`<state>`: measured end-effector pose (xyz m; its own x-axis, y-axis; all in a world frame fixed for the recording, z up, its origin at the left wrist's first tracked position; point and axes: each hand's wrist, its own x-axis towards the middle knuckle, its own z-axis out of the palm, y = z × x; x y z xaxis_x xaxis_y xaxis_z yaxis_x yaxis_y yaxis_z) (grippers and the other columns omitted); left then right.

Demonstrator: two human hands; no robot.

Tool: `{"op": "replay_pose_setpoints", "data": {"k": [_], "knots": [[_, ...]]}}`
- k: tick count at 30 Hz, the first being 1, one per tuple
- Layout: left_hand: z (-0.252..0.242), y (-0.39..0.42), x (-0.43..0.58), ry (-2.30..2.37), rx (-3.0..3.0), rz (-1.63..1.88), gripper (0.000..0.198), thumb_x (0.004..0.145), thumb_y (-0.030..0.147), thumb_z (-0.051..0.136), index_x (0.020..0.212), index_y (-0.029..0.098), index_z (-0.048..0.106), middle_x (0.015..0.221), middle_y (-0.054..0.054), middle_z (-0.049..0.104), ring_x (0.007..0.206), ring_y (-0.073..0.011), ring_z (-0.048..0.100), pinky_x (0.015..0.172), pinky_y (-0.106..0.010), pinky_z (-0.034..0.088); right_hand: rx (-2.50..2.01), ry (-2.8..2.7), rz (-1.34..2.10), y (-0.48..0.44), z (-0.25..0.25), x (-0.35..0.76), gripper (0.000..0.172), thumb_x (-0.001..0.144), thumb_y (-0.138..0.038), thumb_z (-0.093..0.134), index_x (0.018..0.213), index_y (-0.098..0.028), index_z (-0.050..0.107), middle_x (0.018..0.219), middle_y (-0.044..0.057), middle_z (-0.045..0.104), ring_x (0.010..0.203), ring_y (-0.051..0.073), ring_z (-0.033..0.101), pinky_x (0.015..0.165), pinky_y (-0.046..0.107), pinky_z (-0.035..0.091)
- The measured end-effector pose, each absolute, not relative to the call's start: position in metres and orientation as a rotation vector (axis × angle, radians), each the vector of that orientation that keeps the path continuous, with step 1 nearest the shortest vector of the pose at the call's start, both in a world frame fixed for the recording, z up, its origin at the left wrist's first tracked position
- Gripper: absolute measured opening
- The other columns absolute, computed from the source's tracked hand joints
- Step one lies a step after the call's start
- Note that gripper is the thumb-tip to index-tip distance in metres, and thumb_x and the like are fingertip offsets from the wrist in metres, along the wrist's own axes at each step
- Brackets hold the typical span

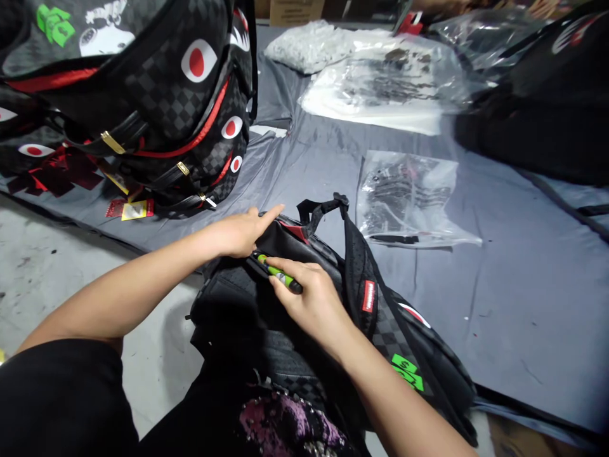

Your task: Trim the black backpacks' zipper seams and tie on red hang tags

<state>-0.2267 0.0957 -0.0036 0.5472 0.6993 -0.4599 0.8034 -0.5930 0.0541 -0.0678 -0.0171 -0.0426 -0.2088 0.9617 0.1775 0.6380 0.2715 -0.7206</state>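
Note:
A black checkered backpack (380,317) with a red label and green patches lies in front of me, partly on my lap. My right hand (309,295) is closed around a small green and black tool (280,275), its tip pointing at the bag's upper edge. My left hand (242,231) rests on the top of the same bag, index finger stretched out, the other fingers curled over the fabric and pinning it down. The two hands are a few centimetres apart.
A pile of similar black backpacks (157,95) with red zips and eye prints stands at the left on a grey sheet (523,285). Clear plastic bags (409,197) lie ahead, more wrapping (380,82) behind them. Another dark bag (537,108) sits far right. Concrete floor (57,260) at left.

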Motion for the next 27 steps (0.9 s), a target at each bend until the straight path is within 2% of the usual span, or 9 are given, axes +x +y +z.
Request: {"op": "replay_pose_setpoints", "data": {"k": [6,10,16,23,27], "knots": [[-0.004,0.096,-0.226,1.278,2.520,-0.605,0.096,0.086,0.024,0.056,0.154,0.029,-0.013,0.133,-0.017,0.048,0.101,-0.0256,0.064,0.077,-0.029,0.048,-1.497,-1.949,0.611,-0.015,-0.043,-0.071,0.031,0.084,-0.013,0.063,0.113,-0.023,0.071,0.108,0.005,0.075,0.095,0.023,0.072,0.087,0.038,0.051],[-0.006,0.097,-0.226,1.277,2.523,-0.594,0.096,0.085,0.022,0.056,0.154,0.029,-0.011,0.130,-0.016,0.050,0.101,-0.0256,0.065,0.076,-0.028,0.048,-1.476,-1.932,0.693,-0.016,-0.041,-0.072,0.031,0.084,-0.012,0.064,0.112,-0.023,0.070,0.106,0.003,0.076,0.092,0.020,0.072,0.084,0.033,0.050],[-0.011,0.098,-0.226,1.297,2.523,-0.566,0.097,0.085,0.021,0.058,0.154,0.030,-0.009,0.126,-0.015,0.051,0.097,-0.0248,0.066,0.075,-0.028,0.047,-1.602,-1.946,0.568,-0.020,-0.043,-0.075,0.031,0.084,-0.013,0.063,0.114,-0.021,0.070,0.106,0.005,0.076,0.093,0.022,0.072,0.084,0.036,0.047],[-0.009,0.096,-0.223,1.321,2.537,-0.553,0.094,0.084,0.018,0.057,0.155,0.026,-0.003,0.124,-0.017,0.051,0.096,-0.0269,0.067,0.071,-0.028,0.046,-1.496,-1.873,0.781,-0.007,-0.050,-0.089,0.029,0.085,-0.016,0.063,0.112,-0.024,0.071,0.107,0.001,0.076,0.094,0.019,0.072,0.086,0.032,0.048],[-0.007,0.094,-0.223,1.331,2.541,-0.573,0.093,0.084,0.018,0.056,0.155,0.026,-0.004,0.125,-0.017,0.051,0.100,-0.0261,0.066,0.073,-0.027,0.046,-1.514,-1.933,0.738,-0.010,-0.046,-0.079,0.030,0.086,-0.017,0.062,0.115,-0.023,0.070,0.107,0.002,0.076,0.095,0.021,0.072,0.086,0.033,0.049]]}}
